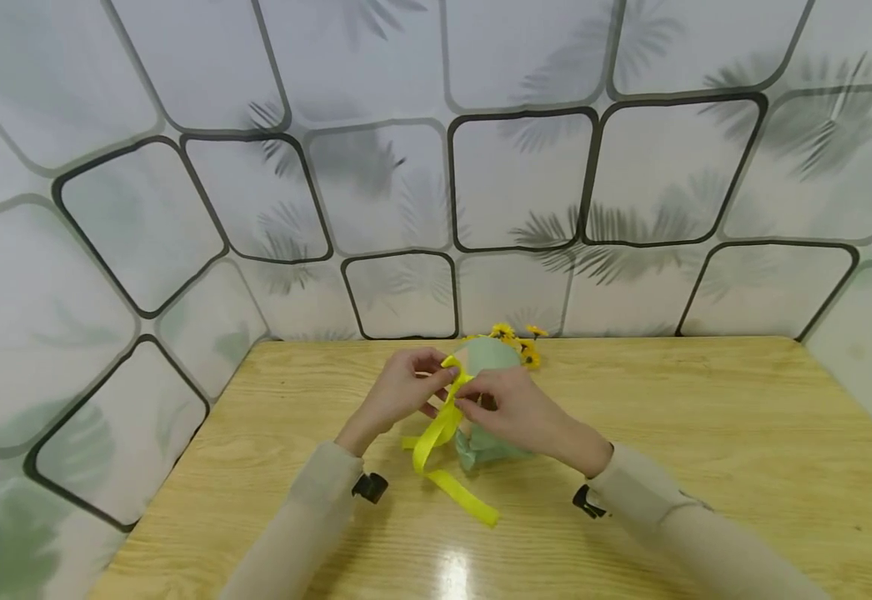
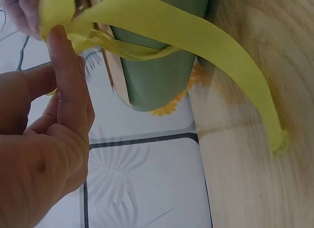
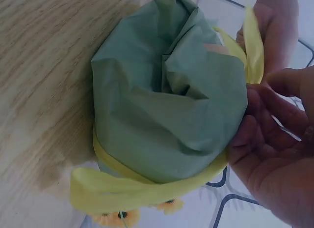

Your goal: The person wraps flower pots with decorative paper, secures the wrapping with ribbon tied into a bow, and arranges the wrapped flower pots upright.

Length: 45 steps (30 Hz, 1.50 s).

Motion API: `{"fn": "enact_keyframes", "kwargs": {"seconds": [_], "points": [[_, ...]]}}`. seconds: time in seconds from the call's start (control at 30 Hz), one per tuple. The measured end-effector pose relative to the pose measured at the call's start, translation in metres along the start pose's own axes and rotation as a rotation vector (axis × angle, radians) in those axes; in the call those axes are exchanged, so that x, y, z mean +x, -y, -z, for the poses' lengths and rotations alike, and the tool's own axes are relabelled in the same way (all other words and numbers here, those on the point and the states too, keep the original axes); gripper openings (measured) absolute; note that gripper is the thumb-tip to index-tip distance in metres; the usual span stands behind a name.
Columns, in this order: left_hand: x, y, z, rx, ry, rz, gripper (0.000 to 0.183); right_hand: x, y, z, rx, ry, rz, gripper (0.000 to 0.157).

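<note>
A bunch of yellow flowers point(image 1: 529, 357) wrapped in green paper point(image 3: 147, 115) lies on the table with its blooms toward the back wall. Around the wrapping runs a yellow ribbon point(image 2: 162, 24), gathered at the near side, with a long tail hanging down to the tabletop. My left hand point(image 1: 409, 385) pinches the ribbon at the upper left of the gathered part. Just to its right, my right hand point(image 1: 517, 410) pinches the ribbon between thumb and fingertips, close against the paper. In the right wrist view, a ribbon loop point(image 3: 253, 46) stands up between the two hands.
The bouquet rests on a light wooden table point(image 1: 676, 417). Behind and to the left stand pale walls point(image 1: 376, 192) with dark rounded outlines and leaf prints. A dark clip-like piece point(image 1: 370, 487) sits at the left cuff, another point(image 1: 588, 502) at the right cuff.
</note>
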<state>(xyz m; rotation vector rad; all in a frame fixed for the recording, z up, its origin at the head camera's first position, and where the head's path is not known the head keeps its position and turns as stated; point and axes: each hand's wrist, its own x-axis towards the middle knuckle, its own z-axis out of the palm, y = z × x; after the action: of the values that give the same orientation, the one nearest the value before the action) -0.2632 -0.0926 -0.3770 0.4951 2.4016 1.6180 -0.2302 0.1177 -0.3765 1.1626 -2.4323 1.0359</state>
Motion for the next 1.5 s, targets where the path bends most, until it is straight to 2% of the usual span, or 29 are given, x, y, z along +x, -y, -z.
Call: {"fn": "enact_keyframes", "kwargs": {"seconds": [0.2,0.37,0.6,0.83,0.93,1.07,1.2,1.37,1.5], "points": [[-0.001,0.002,-0.001,-0.147,0.035,0.037,0.021,0.003,0.002,-0.003,-0.020,0.035,-0.147,0.020],[-0.001,0.003,-0.001,-0.239,0.054,0.082,0.022,0.004,0.004,-0.003,0.011,0.035,-0.244,0.017],[-0.002,0.005,-0.001,-0.233,0.040,0.088,0.020,0.003,0.008,-0.001,0.058,0.013,-0.309,0.010],[-0.003,0.010,-0.002,-0.206,-0.004,0.102,0.017,-0.005,0.008,0.008,0.089,0.011,-0.390,0.007],[-0.004,0.011,-0.002,-0.202,-0.014,0.101,0.017,-0.010,0.008,0.014,0.113,0.007,-0.414,0.008],[-0.005,0.013,-0.003,-0.211,-0.009,0.098,0.018,-0.017,0.006,0.022,0.202,0.010,-0.443,0.009],[-0.006,0.013,-0.003,-0.230,0.000,0.087,0.018,-0.023,0.001,0.026,0.275,0.005,-0.434,0.012],[-0.006,0.013,-0.003,-0.230,0.003,0.080,0.017,-0.030,-0.002,0.030,0.266,0.004,-0.429,0.018],[-0.006,0.014,-0.003,-0.228,0.008,0.082,0.018,-0.034,-0.004,0.033,0.178,-0.001,-0.397,0.019]]}}
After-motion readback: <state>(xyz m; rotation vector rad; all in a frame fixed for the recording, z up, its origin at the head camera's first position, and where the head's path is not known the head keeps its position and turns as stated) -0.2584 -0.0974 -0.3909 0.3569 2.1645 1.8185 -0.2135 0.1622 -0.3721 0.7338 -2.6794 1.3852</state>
